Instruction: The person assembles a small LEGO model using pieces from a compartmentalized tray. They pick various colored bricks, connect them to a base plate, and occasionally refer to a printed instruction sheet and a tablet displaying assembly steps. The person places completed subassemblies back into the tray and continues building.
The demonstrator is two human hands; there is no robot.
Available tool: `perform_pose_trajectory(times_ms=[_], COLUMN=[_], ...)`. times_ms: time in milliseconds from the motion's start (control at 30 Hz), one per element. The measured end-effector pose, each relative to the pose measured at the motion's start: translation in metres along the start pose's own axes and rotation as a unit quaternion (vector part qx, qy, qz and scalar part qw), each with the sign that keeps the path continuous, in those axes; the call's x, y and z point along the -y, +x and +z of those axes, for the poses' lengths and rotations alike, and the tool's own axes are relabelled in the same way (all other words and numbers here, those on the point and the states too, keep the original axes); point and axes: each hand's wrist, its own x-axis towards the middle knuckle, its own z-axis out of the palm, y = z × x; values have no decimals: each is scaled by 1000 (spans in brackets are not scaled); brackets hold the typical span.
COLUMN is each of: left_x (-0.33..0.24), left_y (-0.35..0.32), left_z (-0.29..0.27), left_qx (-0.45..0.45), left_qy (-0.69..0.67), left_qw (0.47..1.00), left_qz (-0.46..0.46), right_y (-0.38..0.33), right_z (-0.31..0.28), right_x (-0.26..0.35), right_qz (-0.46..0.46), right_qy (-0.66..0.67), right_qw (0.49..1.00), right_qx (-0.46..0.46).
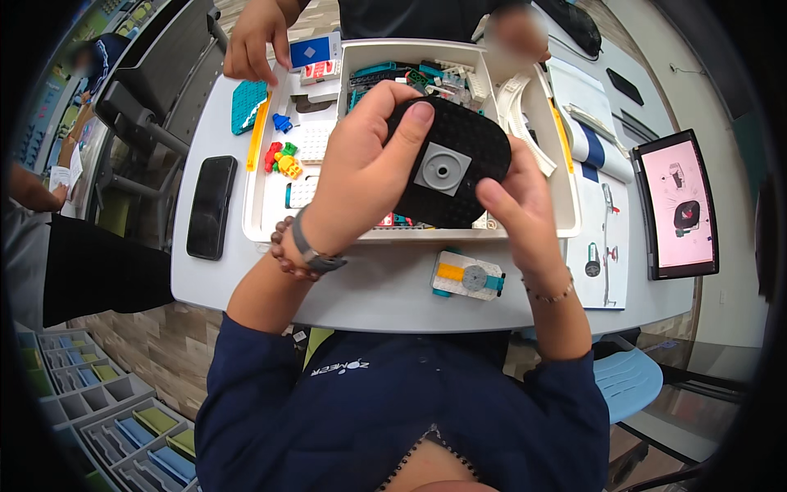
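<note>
Both my hands hold a black studded plate (473, 135) with rounded corners, raised over the storage tray. My left hand (361, 168) grips its left side, the thumb lying across the top. My right hand (529, 217) closes on the right edge, thumb on the face and fingers mostly hidden behind it. On the plate's face sits a light grey square turntable piece (443, 170) with a round centre. Between my forearms, a small build (467, 275) of white, yellow and teal bricks with a grey disc rests on the table.
The white tray (393, 235) contains loose bricks, several small coloured figures (287, 162) and curved white parts (516, 115). A phone (211, 207) lies at left; an instruction sheet (605, 246) and a tilted screen (679, 205) are right. Across the table, another person's hand (252, 45) reaches toward the tray.
</note>
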Motion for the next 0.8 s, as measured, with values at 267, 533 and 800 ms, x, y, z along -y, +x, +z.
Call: perform_pose_trajectory(times_ms=[267, 533, 800], left_x=[4, 7, -2], left_y=[4, 7, 11], left_z=[1, -3, -31], left_qx=[-65, -60, 42], left_qy=[54, 44, 294], left_qw=[994, 997, 955], left_qz=[70, -9, -23], right_y=[18, 11, 20], right_z=[27, 29, -3], right_x=[5, 22, 21], right_qz=[-97, -171, 5], right_qy=[-91, -148, 1], right_qw=[991, 974, 999], right_qx=[-25, -3, -31])
